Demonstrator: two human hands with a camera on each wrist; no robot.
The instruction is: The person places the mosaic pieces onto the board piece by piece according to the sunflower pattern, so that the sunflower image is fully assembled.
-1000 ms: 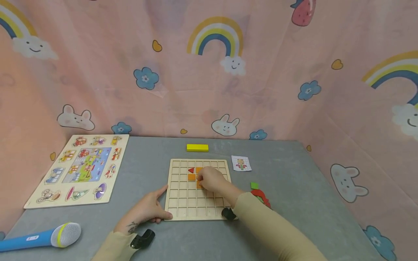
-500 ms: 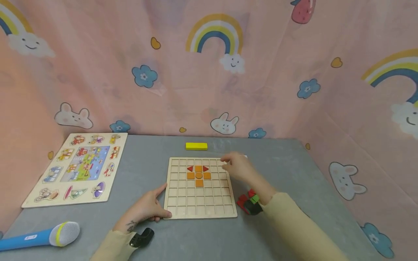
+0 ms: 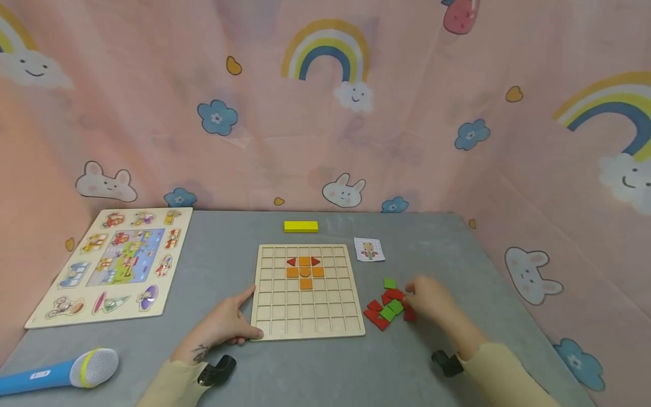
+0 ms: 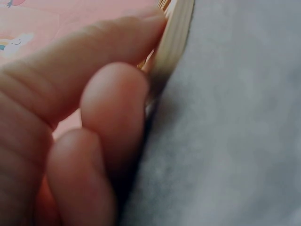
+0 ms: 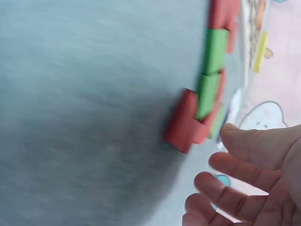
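A square wooden grid board (image 3: 309,316) lies on the table. In its upper middle are orange squares (image 3: 306,284) in a cross shape, an orange piece with a curved edge (image 3: 305,272), and a red triangle (image 3: 291,262) at either side. My left hand (image 3: 229,319) touches the board's left edge, thumb at the near corner; the left wrist view shows a fingertip (image 4: 150,19) against the wooden edge. Over the loose red pieces (image 3: 377,320) and green squares (image 3: 389,282) hovers my right hand (image 3: 432,297). Its fingers are loosely bent with nothing between them in the right wrist view.
A small pattern card (image 3: 369,250) lies beyond the board's right corner, and a yellow bar (image 3: 300,226) behind the board. To the left are a picture puzzle board (image 3: 170,277) and a blue microphone (image 3: 61,373). A pink patterned curtain (image 3: 407,147) borders the table.
My right hand has left the board and moved right and nearer, to the loose pieces, uncovering the orange shapes and right red triangle. My left hand stays at the board's edge.
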